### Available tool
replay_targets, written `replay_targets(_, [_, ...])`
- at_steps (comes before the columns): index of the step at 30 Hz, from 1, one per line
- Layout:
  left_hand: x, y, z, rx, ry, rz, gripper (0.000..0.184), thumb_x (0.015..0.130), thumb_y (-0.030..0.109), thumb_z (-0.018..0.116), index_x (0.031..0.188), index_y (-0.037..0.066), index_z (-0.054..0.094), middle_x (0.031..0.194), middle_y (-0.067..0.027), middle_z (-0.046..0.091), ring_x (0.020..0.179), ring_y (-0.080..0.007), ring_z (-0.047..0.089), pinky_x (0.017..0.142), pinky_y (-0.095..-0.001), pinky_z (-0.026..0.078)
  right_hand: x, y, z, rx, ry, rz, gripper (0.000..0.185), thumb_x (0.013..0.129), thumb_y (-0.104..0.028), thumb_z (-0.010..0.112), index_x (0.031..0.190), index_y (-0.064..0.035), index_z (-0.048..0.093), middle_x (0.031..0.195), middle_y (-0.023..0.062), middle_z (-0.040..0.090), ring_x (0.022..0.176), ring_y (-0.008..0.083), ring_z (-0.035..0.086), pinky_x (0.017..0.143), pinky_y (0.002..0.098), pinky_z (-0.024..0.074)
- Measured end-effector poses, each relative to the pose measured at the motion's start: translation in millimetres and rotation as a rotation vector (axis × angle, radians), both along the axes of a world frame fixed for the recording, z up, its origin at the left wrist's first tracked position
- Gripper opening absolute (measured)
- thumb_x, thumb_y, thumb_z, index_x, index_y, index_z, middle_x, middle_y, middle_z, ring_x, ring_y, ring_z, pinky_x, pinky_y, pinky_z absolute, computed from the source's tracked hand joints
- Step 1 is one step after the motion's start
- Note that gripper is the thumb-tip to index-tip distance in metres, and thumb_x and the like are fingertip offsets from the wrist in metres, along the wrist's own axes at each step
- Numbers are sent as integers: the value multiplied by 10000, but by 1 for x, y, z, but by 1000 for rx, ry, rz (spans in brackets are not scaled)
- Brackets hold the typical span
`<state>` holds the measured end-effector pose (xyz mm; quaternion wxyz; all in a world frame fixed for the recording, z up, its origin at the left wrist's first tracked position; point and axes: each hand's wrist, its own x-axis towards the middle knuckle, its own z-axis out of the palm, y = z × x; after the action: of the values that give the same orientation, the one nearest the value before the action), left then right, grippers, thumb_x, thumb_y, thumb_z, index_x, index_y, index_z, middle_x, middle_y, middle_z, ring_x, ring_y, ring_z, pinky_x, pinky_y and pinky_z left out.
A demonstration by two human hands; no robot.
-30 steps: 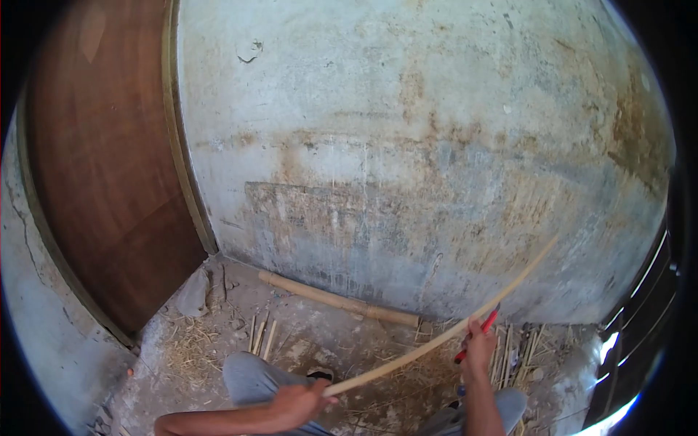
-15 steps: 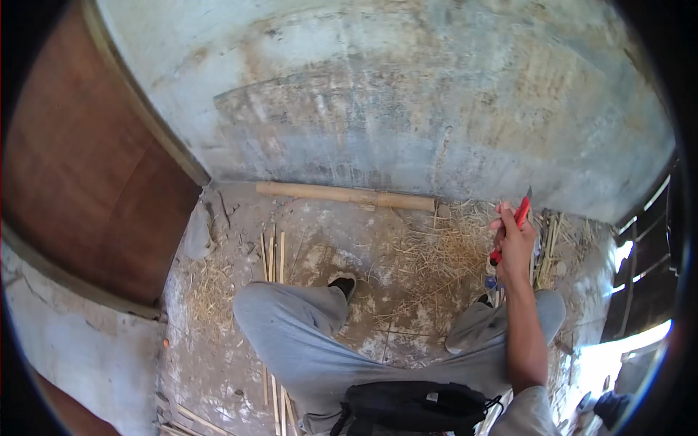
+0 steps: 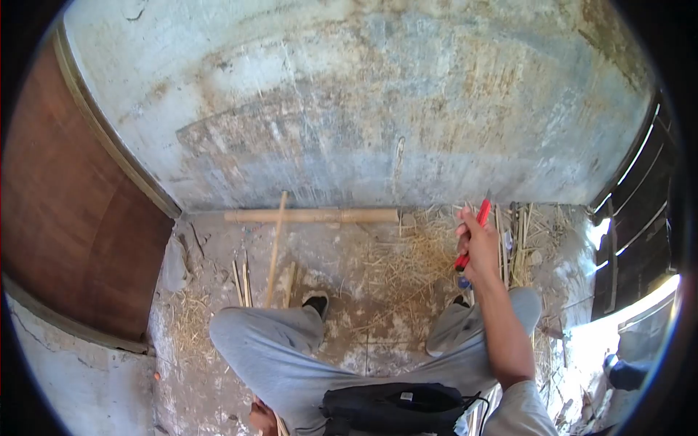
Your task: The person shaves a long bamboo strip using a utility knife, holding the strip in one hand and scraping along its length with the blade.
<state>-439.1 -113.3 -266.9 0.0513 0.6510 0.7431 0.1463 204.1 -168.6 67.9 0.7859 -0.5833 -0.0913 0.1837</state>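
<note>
Head view: at right, the right hand (image 3: 478,245) curls loosely around a red-handled knife (image 3: 483,214), blade pointing far. Near left, the left hand (image 3: 262,419), partly hidden, has an unclear grip; a bamboo strip (image 3: 276,251) shows beyond the left knee (image 3: 236,328).

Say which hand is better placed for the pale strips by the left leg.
Probably the left hand: it is beside the left leg, near those pale strips; the right hand holds a red-handled knife.

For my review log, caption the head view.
Right hand holding a red-handled knife; left hand low beside left leg.
</note>
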Motion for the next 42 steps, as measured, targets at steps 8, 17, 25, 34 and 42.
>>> replay_targets(8, [-34, 40, 74, 180, 17, -128, 514, 970, 428, 534, 655, 22, 538, 550, -205, 541, 513, -393, 542, 500, -503, 398, -27, -8, 12, 22, -55, 110, 221, 942, -247, 667, 928, -27, 688, 619, 4, 599, 437, 26, 403, 414, 209, 287])
replay_targets(17, [-53, 52, 114, 161, -155, 102, 512, 972, 411, 544, 703, -23, 571, 530, -98, 498, 486, -199, 456, 485, -403, 333, -24, -13, 13, 45, -56, 119, 205, 943, -220, 667, 933, -16, 692, 608, 5, 604, 441, 22, 404, 419, 210, 281])
replay_targets(25, [-6, 39, 201, 562, -258, -22, 459, 968, 373, 594, 783, -47, 589, 594, -130, 481, 551, -254, 433, 543, -429, 366, -27, -9, 12, 35, -61, 136, 213, 943, -225, 668, 947, -13, 684, 622, 3, 598, 450, 22, 411, 420, 207, 281])
replay_targets(34, [48, 83, 253, 518, -544, -302, 347, 1007, 321, 502, 884, -1, 538, 651, 0, 384, 609, -94, 346, 532, -286, 264, -26, -4, 7, 8, -48, 140, 213, 942, -220, 667, 935, -9, 697, 627, 1, 595, 461, 14, 395, 426, 209, 270])
replay_targets(42, [110, 59, 292, 378, -520, -257, 331, 976, 251, 570, 820, -39, 610, 561, 32, 387, 533, -74, 314, 476, -299, 213, -27, -4, -2, -51, -17, 209, 195, 941, -218, 658, 932, -30, 706, 641, 5, 602, 450, 5, 379, 414, 203, 252])
